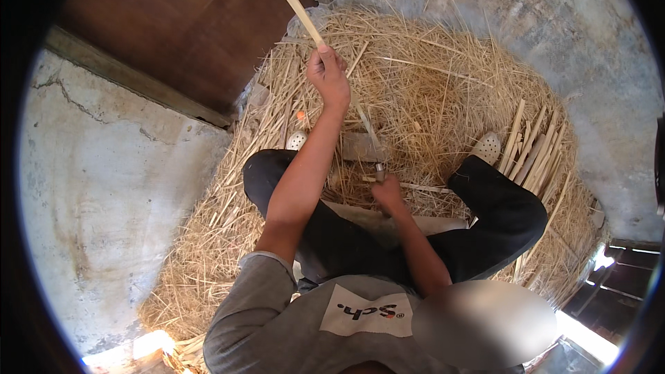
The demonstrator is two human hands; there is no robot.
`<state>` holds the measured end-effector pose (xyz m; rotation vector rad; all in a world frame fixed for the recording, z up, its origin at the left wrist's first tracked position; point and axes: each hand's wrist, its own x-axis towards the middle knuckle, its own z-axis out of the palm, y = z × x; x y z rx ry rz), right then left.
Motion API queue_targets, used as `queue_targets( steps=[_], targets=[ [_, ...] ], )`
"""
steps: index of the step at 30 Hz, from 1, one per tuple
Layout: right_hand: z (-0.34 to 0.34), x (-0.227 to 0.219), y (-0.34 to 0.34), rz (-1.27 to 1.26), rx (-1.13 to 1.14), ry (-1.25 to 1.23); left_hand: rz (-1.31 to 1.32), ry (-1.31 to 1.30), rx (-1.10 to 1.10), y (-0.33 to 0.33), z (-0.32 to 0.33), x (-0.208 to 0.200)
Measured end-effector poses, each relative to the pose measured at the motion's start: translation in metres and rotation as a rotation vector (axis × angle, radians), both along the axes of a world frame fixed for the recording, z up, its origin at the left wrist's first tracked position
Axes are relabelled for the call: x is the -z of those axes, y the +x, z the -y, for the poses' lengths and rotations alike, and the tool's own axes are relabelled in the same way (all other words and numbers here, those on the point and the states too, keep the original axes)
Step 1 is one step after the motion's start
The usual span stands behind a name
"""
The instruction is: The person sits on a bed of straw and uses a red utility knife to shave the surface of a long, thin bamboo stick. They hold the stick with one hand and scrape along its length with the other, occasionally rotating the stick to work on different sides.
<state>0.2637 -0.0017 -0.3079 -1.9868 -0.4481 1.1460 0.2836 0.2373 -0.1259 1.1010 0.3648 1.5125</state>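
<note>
From the left, the far end of a pale, flat bamboo strip [296, 5] rises toward the brown door panel [166, 34], the highest and farthest part of it from my body. Its long axis slants down and to the right, from that far end back toward the middle of my lap. My left hand [328, 79] is the nearer one: my arm is stretched out ahead of me, fingers curled closed around the strip partway along, with a good length sticking out beyond my fist.

Below that fist, a narrow pale length runs on along nearly the same slant to a wooden block [360, 147] on the straw-covered floor [422, 90]; I cannot tell how much of it is strip and how much may be a blade.

Just right of that line, my right hand [389, 194] sits low and close to my body, wrapped snugly around a tool handle with a metal collar [379, 172]. The relation that I judge counts most is this: the strip lies ahead and to the left of my right hand, its lower end aimed back at the tool.

Farther right, beyond my shoe [487, 147], more strips [537, 145] lie in a loose bundle.
</note>
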Motion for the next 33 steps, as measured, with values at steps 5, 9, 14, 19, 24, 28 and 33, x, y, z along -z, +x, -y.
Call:
queue_targets(
  steps=[5, 9, 14, 19, 24, 28, 33],
  targets=[
    [-0.015, -0.045, -0.026, 0.339, 0.018, 0.277, 0.033, -0.016, -0.027, -0.003, 0.008, -0.005],
    [0.001, 0.033, -0.013, 0.321, 0.088, 0.172, 0.022, -0.022, -0.024, -0.004, 0.01, -0.006],
    [0.004, 0.093, 0.009, 0.251, -0.148, -0.154, 0.022, 0.046, -0.043, -0.004, 0.001, -0.007],
    [0.026, 0.117, 0.03, -0.617, 0.037, 0.012, 0.006, 0.0, -0.033, 0.001, 0.015, -0.002],
    [-0.005, 0.022, -0.01, 0.173, 0.027, 0.178, -0.105, 0.021, -0.161, 0.002, 0.015, -0.006],
    [-0.028, 0.0, -0.025, 0.296, 0.08, 0.469, -0.053, 0.039, -0.166, 0.0, 0.013, -0.007],
    [-0.003, 0.089, -0.016, 0.322, -0.182, -0.144, -0.075, 0.01, -0.231, -0.002, 0.008, -0.007]
  ],
)
